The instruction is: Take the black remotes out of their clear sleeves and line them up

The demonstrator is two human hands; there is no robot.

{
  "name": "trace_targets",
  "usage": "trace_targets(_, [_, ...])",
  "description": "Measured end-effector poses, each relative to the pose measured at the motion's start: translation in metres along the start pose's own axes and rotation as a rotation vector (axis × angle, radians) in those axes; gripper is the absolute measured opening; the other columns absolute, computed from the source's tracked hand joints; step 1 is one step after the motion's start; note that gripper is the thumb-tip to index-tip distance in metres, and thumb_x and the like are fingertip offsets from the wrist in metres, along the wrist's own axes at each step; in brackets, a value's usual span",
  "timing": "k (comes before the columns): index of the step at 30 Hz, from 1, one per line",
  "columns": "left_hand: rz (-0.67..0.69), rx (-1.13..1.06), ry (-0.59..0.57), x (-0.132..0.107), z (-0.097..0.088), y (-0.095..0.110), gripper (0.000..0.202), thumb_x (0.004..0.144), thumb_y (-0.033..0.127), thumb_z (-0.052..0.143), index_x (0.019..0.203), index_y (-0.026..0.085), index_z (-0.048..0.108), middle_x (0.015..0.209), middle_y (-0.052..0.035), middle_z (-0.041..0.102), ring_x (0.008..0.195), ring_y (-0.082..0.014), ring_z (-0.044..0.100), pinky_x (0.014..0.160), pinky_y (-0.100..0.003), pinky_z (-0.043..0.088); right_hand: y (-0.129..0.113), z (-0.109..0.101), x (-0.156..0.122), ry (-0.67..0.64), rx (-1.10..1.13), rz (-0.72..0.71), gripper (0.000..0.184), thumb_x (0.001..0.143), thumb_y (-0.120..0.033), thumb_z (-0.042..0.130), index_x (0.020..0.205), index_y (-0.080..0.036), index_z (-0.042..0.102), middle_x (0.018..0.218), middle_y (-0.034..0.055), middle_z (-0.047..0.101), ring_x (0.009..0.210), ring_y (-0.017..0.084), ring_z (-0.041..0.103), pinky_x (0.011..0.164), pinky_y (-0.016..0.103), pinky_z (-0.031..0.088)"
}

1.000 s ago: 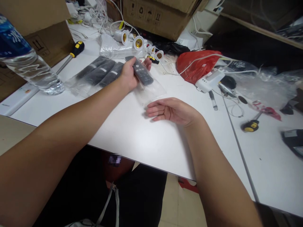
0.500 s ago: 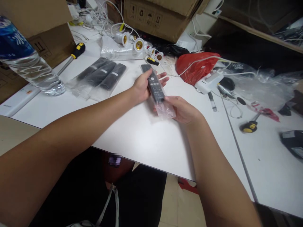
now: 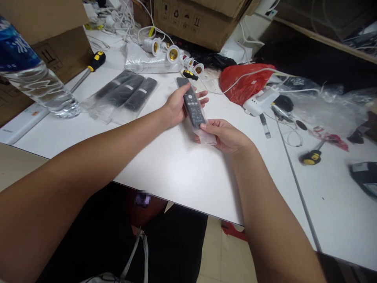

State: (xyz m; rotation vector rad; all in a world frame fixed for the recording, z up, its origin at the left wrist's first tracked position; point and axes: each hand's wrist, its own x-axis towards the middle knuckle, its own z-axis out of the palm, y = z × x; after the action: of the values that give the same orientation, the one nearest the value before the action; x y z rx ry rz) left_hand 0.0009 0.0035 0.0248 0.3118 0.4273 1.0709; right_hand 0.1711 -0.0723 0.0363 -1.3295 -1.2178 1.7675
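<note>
Above the white table (image 3: pixel 176 169), near its front edge and between the person's two forearms, a dark remote control (image 3: pixel 194 106) in a clear plastic sleeve (image 3: pixel 209 138) is held in both hands, button side up and slanting from upper left to lower right. The person's left hand (image 3: pixel 176 108) is curled around its upper half, the thumb laid over the left edge and the fingertips showing past the far side, loosely bent. The right hand (image 3: pixel 226 135) grips the lower end, its thumb pressed on the bottom of the remote and the other fingers partly hidden behind the sleeve, whose loose end sticks out below the thumb. To the left of the hands lie three dark bagged pieces (image 3: pixel 128 94), side by side and overlapping, each with a small white label. Left of these stands a water bottle (image 3: pixel 39 78), tilted in the view, just beside a screwdriver (image 3: pixel 96 61) with a black and yellow handle. Behind the hands, white lamp sockets (image 3: pixel 173 54) rest on and beside a white plastic package (image 3: pixel 147 63), in front of a cardboard box (image 3: pixel 191 23). To the right are a red plastic bag (image 3: pixel 246 84), a white power strip (image 3: pixel 260 102) touching it, and a second screwdriver (image 3: pixel 311 157) nearer the front.
</note>
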Motion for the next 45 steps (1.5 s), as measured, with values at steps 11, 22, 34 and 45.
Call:
trace_targets(11, [0.017,0.06,-0.02,0.004,-0.0044,-0.0002,0.027,0.102,0.038,0.053,0.119,0.018,0.06,0.137,-0.0105,0.066,0.135,-0.0332,0.057,0.11,-0.047,0.051,0.001,-0.0006,0.0008,-0.037,-0.006,0.003,0.025,0.076,-0.035,0.09,0.085,-0.016,0.077,0.079,0.0052,0.077,0.07,0.014,0.073,0.067,0.022,0.06])
trace_targets(22, [0.003,0.049,-0.007,0.0054,-0.0056,-0.0007,0.03,0.1,0.039,0.056,0.123,0.019,0.06,0.136,-0.0102,0.067,0.132,-0.0327,0.06,0.11,-0.046,0.052,-0.0004,0.0007,0.0002,-0.04,0.016,0.015,0.026,0.074,-0.033,0.091,0.086,-0.014,0.077,0.079,0.0062,0.077,0.07,0.015,0.073,0.067,0.022,0.061])
trace_targets(34, [-0.001,0.052,-0.013,0.0055,-0.0056,-0.0007,0.029,0.1,0.039,0.057,0.119,0.018,0.062,0.135,-0.0108,0.068,0.133,-0.0326,0.059,0.111,-0.045,0.051,0.0004,0.0,-0.0002,-0.04,-0.003,0.02,0.022,0.076,-0.032,0.089,0.086,-0.016,0.078,0.081,0.006,0.078,0.072,0.015,0.073,0.069,0.023,0.061])
trace_targets(45, [0.009,0.03,0.025,0.0024,-0.0027,0.0018,0.032,0.101,0.037,0.053,0.128,0.019,0.058,0.137,-0.0093,0.067,0.133,-0.0326,0.059,0.108,-0.046,0.053,0.0016,-0.001,0.0011,-0.03,-0.03,0.005,0.026,0.076,-0.036,0.089,0.086,-0.016,0.077,0.081,0.0064,0.077,0.069,0.016,0.072,0.07,0.026,0.062])
